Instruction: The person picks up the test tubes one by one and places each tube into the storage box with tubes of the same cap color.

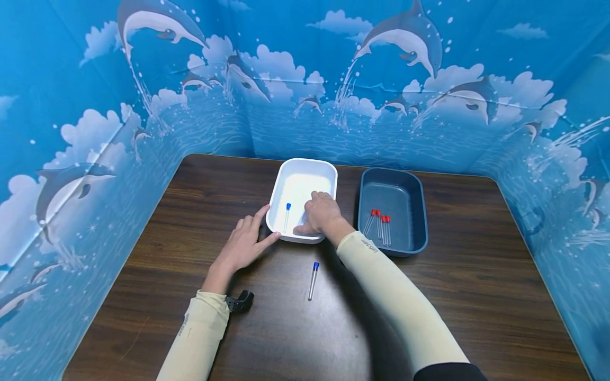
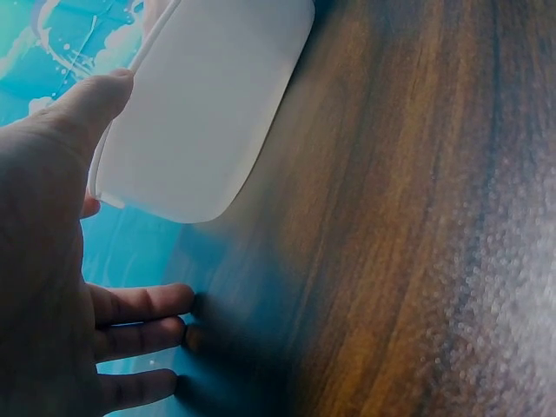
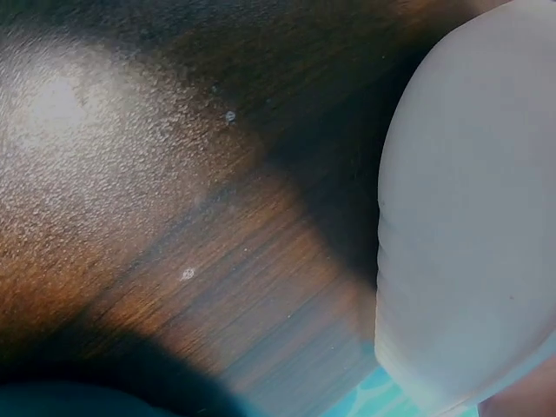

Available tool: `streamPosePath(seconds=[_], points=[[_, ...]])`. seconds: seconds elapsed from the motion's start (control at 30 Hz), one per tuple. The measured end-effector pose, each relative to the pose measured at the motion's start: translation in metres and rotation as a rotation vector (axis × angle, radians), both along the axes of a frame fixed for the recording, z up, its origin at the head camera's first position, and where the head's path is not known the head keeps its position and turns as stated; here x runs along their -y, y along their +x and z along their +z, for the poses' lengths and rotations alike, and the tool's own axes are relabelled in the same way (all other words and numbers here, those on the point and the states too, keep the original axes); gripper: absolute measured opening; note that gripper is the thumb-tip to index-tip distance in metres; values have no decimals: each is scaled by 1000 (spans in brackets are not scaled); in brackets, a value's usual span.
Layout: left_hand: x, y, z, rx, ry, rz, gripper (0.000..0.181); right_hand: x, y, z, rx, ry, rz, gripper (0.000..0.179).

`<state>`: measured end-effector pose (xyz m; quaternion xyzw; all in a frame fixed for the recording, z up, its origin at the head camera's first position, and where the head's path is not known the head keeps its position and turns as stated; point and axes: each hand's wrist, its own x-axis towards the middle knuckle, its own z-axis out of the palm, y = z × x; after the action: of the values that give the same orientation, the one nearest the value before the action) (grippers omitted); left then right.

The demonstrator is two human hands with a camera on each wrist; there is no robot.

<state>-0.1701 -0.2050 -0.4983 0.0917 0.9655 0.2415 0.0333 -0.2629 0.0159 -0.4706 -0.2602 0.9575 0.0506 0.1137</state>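
Observation:
My left hand (image 1: 243,241) rests against the near left corner of the white tray (image 1: 310,241), thumb and forefinger touching its edge. The left wrist view shows the thumb on the rim and the other fingers straight. My right hand (image 1: 321,211) reaches down inside this tray, fingers bent, with a pale, clear sliver of a test tube (image 1: 303,217) at the thumb; most of it is hidden. Left of that hand, a blue-capped test tube (image 1: 286,218) lies in the tray. Another blue-capped tube (image 1: 313,281) lies on the table in front.
To the right of the white tray stands a dark blue-grey tray (image 1: 405,206) holding several red-capped test tubes (image 1: 379,227). Both trays are near the far edge of the brown wooden table (image 1: 476,296). A dolphin-patterned blue curtain (image 1: 286,121) hangs behind and around it.

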Motion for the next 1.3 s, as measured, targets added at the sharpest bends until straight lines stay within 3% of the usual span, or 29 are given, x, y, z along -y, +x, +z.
streamPosePath(seconds=[0.7, 0.97, 1.3], points=[[0, 0, 0, 6, -5, 1, 85, 1, 0, 0, -34, 5, 9, 87], [-1, 1, -1, 13, -7, 4, 85, -6, 3, 4, -30, -96, -7, 83], [-1, 1, 0, 14, -2, 4, 85, -25, 14, 20, -21, -280, -43, 85]])
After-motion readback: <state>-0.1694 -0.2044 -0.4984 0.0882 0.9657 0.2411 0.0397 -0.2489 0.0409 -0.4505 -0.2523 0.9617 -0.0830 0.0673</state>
